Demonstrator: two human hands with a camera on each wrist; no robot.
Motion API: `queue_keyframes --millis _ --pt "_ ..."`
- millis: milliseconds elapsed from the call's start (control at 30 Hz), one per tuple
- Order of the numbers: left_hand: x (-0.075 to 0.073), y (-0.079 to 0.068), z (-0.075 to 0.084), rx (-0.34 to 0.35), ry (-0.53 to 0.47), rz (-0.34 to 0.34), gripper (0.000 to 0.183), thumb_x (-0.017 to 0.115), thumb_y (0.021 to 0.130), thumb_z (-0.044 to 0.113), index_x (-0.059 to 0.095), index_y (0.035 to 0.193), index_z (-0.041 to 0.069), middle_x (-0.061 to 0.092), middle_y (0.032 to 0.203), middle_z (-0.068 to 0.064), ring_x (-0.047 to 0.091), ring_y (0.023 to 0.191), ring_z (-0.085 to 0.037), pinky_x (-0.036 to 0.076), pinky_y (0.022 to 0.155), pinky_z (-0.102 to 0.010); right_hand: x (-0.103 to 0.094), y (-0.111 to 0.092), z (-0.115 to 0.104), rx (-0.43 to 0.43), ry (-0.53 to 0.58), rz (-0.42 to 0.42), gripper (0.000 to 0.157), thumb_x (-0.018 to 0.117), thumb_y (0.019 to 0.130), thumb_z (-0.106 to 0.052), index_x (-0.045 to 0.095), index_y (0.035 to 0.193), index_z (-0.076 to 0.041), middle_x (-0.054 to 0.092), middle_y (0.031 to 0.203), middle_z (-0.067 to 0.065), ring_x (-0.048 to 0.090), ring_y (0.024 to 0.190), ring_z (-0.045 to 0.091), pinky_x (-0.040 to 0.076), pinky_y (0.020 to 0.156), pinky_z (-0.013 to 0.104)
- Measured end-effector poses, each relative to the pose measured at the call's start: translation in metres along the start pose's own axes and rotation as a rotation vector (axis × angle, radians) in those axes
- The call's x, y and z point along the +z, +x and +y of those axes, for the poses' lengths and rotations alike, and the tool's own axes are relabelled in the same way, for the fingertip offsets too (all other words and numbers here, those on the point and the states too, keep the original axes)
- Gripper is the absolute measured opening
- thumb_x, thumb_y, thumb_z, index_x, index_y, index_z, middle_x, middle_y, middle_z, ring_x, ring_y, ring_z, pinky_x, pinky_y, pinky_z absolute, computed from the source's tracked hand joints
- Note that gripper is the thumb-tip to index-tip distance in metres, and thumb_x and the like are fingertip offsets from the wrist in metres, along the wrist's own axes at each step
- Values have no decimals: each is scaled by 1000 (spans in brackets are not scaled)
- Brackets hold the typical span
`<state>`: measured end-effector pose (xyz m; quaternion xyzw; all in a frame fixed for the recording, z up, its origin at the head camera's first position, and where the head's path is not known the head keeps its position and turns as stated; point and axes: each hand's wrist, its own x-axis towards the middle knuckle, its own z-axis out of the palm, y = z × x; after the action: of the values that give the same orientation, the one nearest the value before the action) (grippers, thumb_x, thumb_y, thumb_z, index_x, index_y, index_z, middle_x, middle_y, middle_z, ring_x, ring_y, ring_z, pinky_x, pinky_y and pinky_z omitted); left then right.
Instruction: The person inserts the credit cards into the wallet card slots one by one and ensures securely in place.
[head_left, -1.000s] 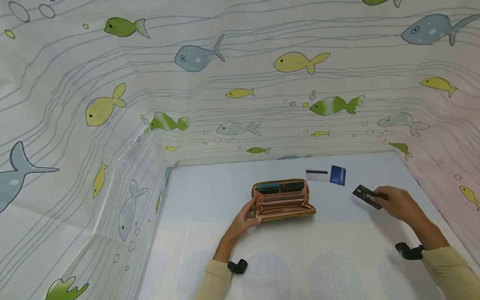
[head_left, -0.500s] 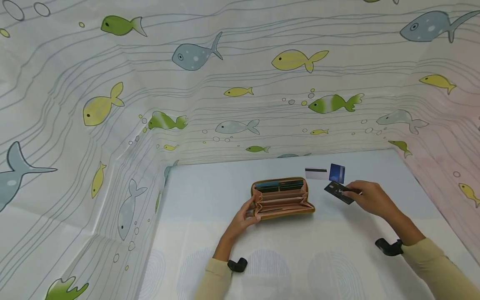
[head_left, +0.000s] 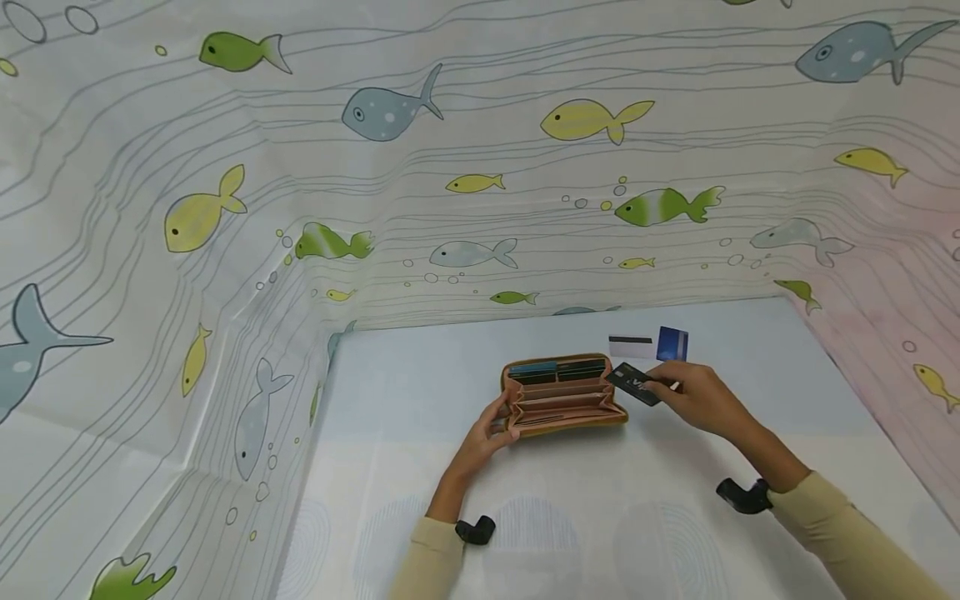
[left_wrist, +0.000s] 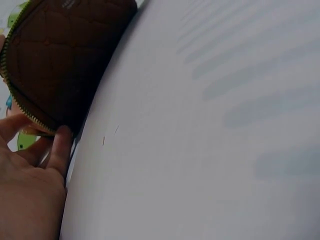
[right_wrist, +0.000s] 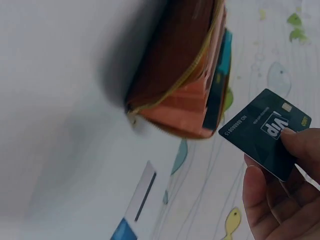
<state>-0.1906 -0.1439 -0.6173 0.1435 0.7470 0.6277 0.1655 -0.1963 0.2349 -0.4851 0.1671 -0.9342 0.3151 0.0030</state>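
Observation:
A brown zip-around wallet (head_left: 566, 402) stands unzipped on the table, its pinkish inner pockets and dark card slots facing up. In the left wrist view its quilted outside (left_wrist: 60, 55) and brass zip edge show. My left hand (head_left: 480, 446) grips the wallet's left end, fingers behind and thumb in front. Between thumb and fingers my right hand (head_left: 705, 398) pinches a black VIP card (right_wrist: 265, 132). The card's far corner overlaps the wallet's right edge in the head view. Cards with dark and teal edges (head_left: 534, 371) sit in the back slots.
Behind the right hand, a white card with a black stripe (head_left: 630, 346) and a blue card (head_left: 672, 343) lie on the pale table (head_left: 420, 367). Fish-printed sheeting (head_left: 480, 217) rises at the back and both sides.
My right hand has carried the black card leftward, past the blue card, to the wallet's right edge. The left hand and wallet have stayed in place.

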Motion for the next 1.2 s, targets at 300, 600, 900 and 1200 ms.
queue_keyframes --millis 300,600,900,1200 --pt "-1 -6 28 -11 -3 -41 76 60 99 16 18 161 8 24 162 -20 36 139 -41 39 107 -48 24 9 -18 -107 58 -3 16 73 90 -5 75 105 -9 74 94 1 65 81 10 52 64 23" --pt "-2 -9 35 -11 -14 -40 76 61 98 17 19 161 9 25 162 -18 37 139 -38 38 108 -48 48 19 -25 -166 46 45 23 76 87 -5 76 110 -5 77 96 6 68 81 14 53 62 22" --pt "-3 -9 37 9 -3 -56 76 59 99 14 16 161 6 22 163 -21 35 140 -41 37 109 -51 70 26 -29 -212 65 58 18 77 86 -8 78 104 -8 77 90 4 59 68 2 49 58 21" --pt "-3 -9 39 -27 -18 -49 76 60 98 16 17 161 8 24 162 -18 35 141 -38 37 109 -48 82 26 -30 -193 80 41 15 78 86 -9 78 100 -9 77 86 5 53 59 -1 43 52 20"
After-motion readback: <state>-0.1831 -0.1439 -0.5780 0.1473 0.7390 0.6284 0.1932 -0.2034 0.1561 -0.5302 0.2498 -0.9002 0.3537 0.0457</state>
